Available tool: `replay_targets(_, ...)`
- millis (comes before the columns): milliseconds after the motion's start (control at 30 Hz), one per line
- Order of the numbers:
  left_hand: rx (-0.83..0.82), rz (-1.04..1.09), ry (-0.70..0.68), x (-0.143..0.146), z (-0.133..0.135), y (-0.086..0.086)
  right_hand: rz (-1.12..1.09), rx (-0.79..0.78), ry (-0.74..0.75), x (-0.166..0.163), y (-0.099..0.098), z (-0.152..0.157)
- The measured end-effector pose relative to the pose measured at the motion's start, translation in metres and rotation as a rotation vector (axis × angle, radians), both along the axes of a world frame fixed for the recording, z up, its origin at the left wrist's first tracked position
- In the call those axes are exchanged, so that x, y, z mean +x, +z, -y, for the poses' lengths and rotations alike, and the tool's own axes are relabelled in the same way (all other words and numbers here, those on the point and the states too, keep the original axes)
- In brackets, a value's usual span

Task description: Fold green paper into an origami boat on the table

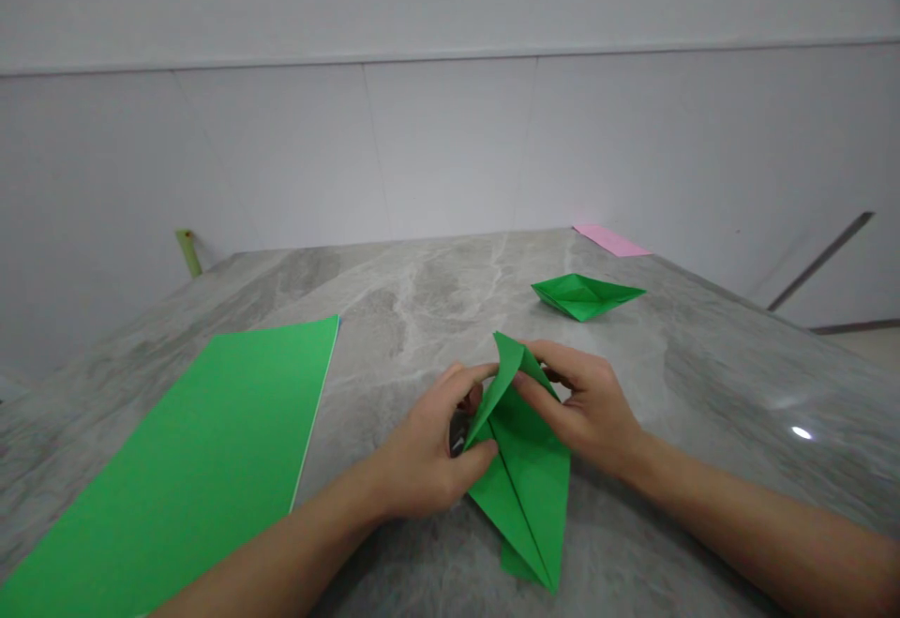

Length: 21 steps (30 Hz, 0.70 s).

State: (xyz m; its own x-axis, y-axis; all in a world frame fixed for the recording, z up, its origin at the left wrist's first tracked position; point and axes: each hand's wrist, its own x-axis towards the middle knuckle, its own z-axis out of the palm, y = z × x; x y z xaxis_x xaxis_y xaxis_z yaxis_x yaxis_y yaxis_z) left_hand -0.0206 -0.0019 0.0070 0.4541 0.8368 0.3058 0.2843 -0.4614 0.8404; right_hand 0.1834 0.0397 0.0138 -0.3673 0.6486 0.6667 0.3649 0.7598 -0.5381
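A partly folded green paper piece (527,477) lies on the grey marble table (436,299) just in front of me, its long point aimed toward me. My left hand (428,449) pinches its left flap between thumb and fingers. My right hand (587,407) grips the upper right edge near the raised tip, fingers closed on the paper.
A stack of flat green sheets (189,468) lies at the left. A finished green folded paper boat (585,295) sits further back on the right, with a pink sheet (610,239) at the far edge. A white wall stands behind the table.
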Motion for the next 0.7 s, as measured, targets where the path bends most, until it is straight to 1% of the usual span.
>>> replay_targets(67, -0.015, -0.007, -0.016, 0.000, 0.001, 0.000, -0.060, 0.005, -0.011, 0.000, 0.000, 0.001)
replay_targets(133, -0.065, 0.030, -0.032, 0.000, 0.002, 0.000, -0.080, 0.015, 0.004, 0.000, 0.001, 0.002)
replay_targets(233, -0.193, 0.207, -0.096, 0.001, 0.001, 0.001, -0.068, 0.035, 0.032, 0.000, 0.003, 0.004)
replay_targets(300, -0.262, 0.333, -0.120, 0.002, -0.001, 0.002, -0.059, 0.057, 0.024, -0.001, 0.005, 0.004)
replay_targets(367, -0.314, 0.389, -0.084, 0.003, -0.004, 0.002, -0.052, 0.085, 0.019, -0.001, 0.006, 0.005)
replay_targets(433, -0.354, 0.387, -0.029, 0.004, -0.007, 0.002, -0.053, 0.104, 0.051, -0.002, 0.007, 0.005)
replay_targets(567, -0.354, 0.399, -0.004, 0.004, -0.010, 0.001, -0.068, 0.085, 0.183, -0.003, 0.008, 0.007)
replay_targets(700, -0.349, 0.418, -0.015, 0.002, -0.009, 0.000, -0.081, 0.013, 0.236, -0.002, 0.008, 0.007)
